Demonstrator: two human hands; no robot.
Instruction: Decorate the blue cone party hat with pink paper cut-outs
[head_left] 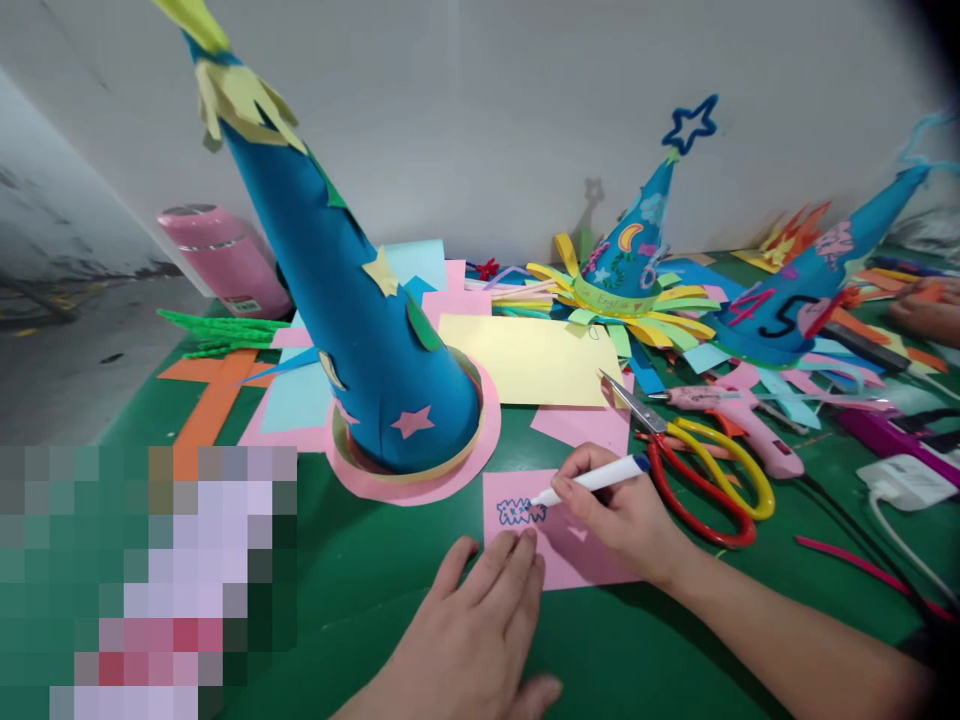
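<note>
You draw on a pink card while your other hand keeps it from sliding.

The tall blue hat (360, 300) stands on its pink ring, just behind your work. Your left hand (480, 620) lies flat and open, fingertips pressing the near edge of the pink card (555, 545) so it stays put on the green table (360, 600). Your right hand (622, 515) pinches the pen (592, 480), tip down on the blue scribble (520, 512). The scissors (697, 465) lie just beside that hand, easy to reach.

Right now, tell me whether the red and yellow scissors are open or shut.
Open. The scissors lie flat on the green table, blades parted and the red and yellow handle loops spread apart, just right of the right hand.
</note>
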